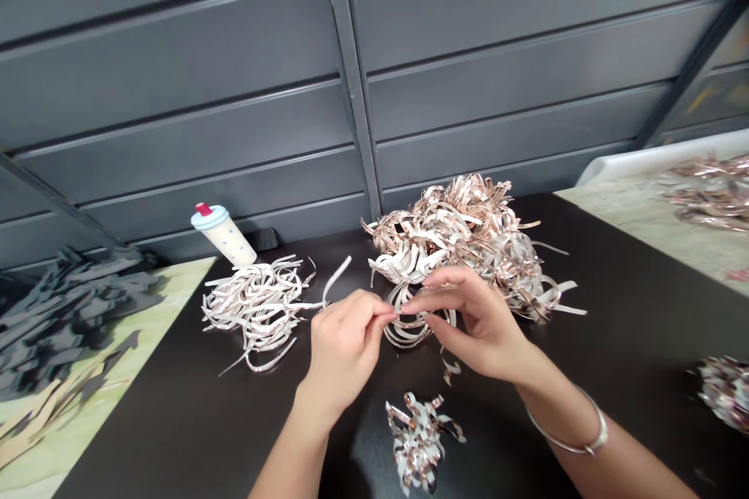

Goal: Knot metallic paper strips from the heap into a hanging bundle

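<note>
My left hand (346, 339) is closed, with thumb and forefinger pinched on a thin foil strip (403, 317), of which only a small part shows. Close to those fingertips, my right hand (471, 320) has its fingers stretched out and the thumb apart from them. Behind and below the fingertips lie looped white-backed strips (406, 339). A large heap of rose-gold and white foil strips (468, 226) rises beyond my right hand. To the left of my left hand is a looser pile of strips (257, 308). Nearer me sits a small bunch of curled strips (417, 440).
A white cup with a pale blue lid (225, 234) stands at the back left, beside a dark flat object (263, 239). Grey cut pieces (64, 320) lie far left. More curled foil (725, 394) and strips (714, 187) are at right. A grey panelled wall (234, 78) bounds the black table (234, 437).
</note>
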Action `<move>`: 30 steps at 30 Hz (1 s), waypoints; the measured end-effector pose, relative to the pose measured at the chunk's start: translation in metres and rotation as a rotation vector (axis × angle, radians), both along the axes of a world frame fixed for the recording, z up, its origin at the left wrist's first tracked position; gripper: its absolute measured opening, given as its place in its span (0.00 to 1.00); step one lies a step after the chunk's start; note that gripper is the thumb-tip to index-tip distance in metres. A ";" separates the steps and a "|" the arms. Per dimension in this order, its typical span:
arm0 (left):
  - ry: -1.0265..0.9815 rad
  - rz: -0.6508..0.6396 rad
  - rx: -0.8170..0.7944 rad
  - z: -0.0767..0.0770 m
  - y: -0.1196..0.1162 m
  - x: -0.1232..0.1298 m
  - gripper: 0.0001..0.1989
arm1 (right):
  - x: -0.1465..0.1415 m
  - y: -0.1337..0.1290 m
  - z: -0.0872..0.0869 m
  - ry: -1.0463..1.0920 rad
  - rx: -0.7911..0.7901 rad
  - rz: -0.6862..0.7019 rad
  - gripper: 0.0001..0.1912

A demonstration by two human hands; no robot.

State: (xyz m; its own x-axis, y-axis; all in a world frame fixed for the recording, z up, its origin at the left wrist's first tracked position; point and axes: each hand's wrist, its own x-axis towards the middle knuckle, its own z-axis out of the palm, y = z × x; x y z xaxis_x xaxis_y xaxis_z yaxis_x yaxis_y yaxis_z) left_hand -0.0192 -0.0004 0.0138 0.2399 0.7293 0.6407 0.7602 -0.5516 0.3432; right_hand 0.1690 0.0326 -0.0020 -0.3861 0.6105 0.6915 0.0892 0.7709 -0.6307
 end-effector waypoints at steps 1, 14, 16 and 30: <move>0.026 -0.011 0.057 0.000 0.000 -0.001 0.06 | 0.001 0.001 0.000 0.035 -0.111 0.047 0.19; 0.309 -0.196 0.524 0.003 -0.003 0.002 0.10 | -0.008 0.019 -0.006 0.411 -1.099 0.663 0.19; 0.273 -0.215 0.513 0.005 -0.006 0.000 0.10 | -0.007 0.025 -0.009 0.449 -1.148 0.658 0.18; -0.131 0.255 0.058 0.012 0.012 -0.068 0.07 | -0.045 -0.021 -0.071 -0.309 -0.058 0.312 0.15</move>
State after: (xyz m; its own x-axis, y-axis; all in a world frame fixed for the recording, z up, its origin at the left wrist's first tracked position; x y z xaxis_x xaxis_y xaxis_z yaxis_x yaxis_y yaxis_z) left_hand -0.0875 0.0117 0.0262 -0.0340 0.7170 0.6962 0.8280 -0.3699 0.4214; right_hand 0.1236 0.0116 -0.0729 -0.7413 0.4661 0.4830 0.0485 0.7549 -0.6541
